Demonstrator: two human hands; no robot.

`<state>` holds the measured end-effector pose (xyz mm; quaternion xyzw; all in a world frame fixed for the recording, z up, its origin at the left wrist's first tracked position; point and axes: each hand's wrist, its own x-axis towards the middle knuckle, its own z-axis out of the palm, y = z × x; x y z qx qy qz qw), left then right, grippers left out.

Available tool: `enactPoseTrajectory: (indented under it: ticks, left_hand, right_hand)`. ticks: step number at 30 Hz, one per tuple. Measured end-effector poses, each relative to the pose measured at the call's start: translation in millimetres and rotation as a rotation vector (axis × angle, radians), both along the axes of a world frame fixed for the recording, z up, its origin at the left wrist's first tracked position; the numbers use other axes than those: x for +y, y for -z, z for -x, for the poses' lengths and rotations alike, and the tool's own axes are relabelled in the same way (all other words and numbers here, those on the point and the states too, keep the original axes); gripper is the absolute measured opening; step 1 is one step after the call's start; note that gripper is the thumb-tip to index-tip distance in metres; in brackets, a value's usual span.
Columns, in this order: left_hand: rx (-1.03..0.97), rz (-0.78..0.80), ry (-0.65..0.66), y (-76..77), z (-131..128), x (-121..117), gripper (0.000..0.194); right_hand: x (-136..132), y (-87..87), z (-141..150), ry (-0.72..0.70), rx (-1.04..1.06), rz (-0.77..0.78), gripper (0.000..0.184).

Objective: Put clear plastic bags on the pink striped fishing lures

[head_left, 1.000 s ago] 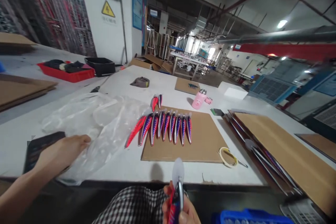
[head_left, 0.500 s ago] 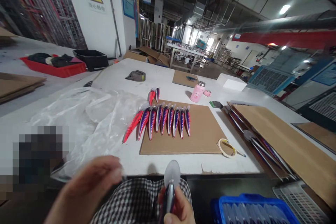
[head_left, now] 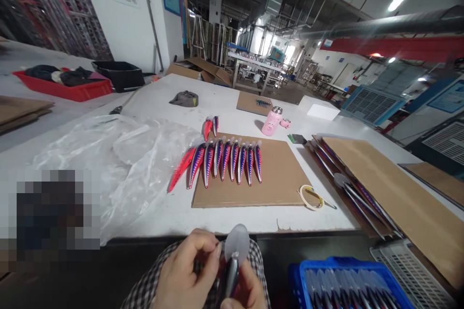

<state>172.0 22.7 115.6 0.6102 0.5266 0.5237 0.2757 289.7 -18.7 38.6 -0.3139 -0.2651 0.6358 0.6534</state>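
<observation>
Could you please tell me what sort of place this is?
Most likely a factory workshop, perhaps for fishing lures: matching fish-shaped lures lie in a row on the worktable, more sit in a blue basket, and a metal duct runs overhead.

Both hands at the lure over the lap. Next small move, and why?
Probably ease the left hand in to the lure's clear lip, with the right hand steadying the lure. The right hand grips the body, the lip sticks out uncovered, and the left fingers are pinched beside it. Whether they hold anything small, I can't tell.
</observation>
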Motion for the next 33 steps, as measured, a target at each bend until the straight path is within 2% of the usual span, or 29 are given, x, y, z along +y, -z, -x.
enactPoseTrajectory:
  ticks: [5,10,14,17,22,25,27,30,33]
  left_hand:
    - [0.032,-0.027,-0.015,2.6,-4.4,-4.4,0.013]
    - [0.066,-0.013,0.112,-3.2,-4.1,-9.4,0.013]
    - [0.091,-0.005,0.176,-1.3,-1.7,-10.6,0.014]
    - [0.057,0.092,0.193,4.3,-1.9,-10.7,0.010]
    - [-0.166,0.227,0.206,9.4,-3.7,-8.8,0.010]
    - [-0.251,0.291,0.313,10.8,-1.1,-6.2,0.011]
    - [-0.327,0.403,0.369,12.4,2.6,-4.2,0.014]
    - [-0.474,0.584,0.392,15.4,9.8,-1.4,0.022]
    - [-0.538,0.630,0.443,17.0,16.2,0.3,0.024]
  right_hand:
    - [-1.1,5.5,1.3,-0.021,-0.048,0.014,0.065]
    - [-6.0,11.1,-3.7,0.038,-0.188,0.068,0.065]
    - [-9.7,12.0,-5.3,0.094,-0.356,0.105,0.067]
    - [-11.6,13.7,-5.5,0.121,-0.396,0.154,0.070]
    - [-10.4,13.5,-9.2,0.118,-0.318,0.123,0.067]
    - [-7.7,6.4,-13.0,0.099,-0.354,0.124,0.064]
    - [-6.1,0.3,-14.8,0.088,-0.375,0.127,0.065]
    - [-4.6,-8.2,-16.2,0.091,-0.441,0.154,0.068]
    - [-3.7,-15.7,-17.0,0.097,-0.541,0.170,0.069]
